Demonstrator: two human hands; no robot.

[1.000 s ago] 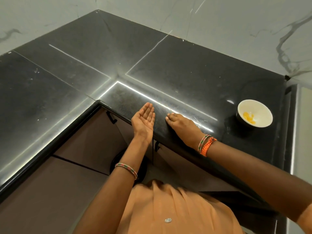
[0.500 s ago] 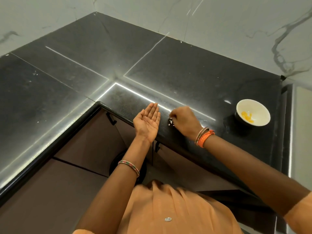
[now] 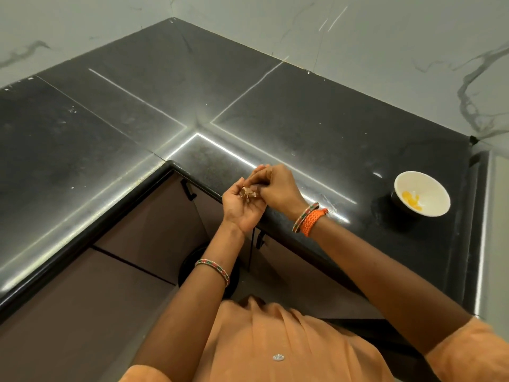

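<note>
1. The left hand (image 3: 242,209) is held palm up and shallowly cupped, just off the edge of the countertop (image 3: 316,139). A small heap of scraps (image 3: 249,193) is carried in it.
2. The right hand (image 3: 278,188) is curled over that palm, with its fingertips bunched on the heap, apparently pinching some.
3. Scraps could be spilled to the floor if the left palm were tilted or the right hand pulled away abruptly.
4. Light flakes could be left clinging to the right fingertips.
5. The scraps appear thin, pale brown and papery.
6. The countertop is polished, speckled black stone.
7. The bowl (image 3: 429,186), well apart on the right, is round and glossy white, with yellow pieces (image 3: 410,204) inside.
</note>
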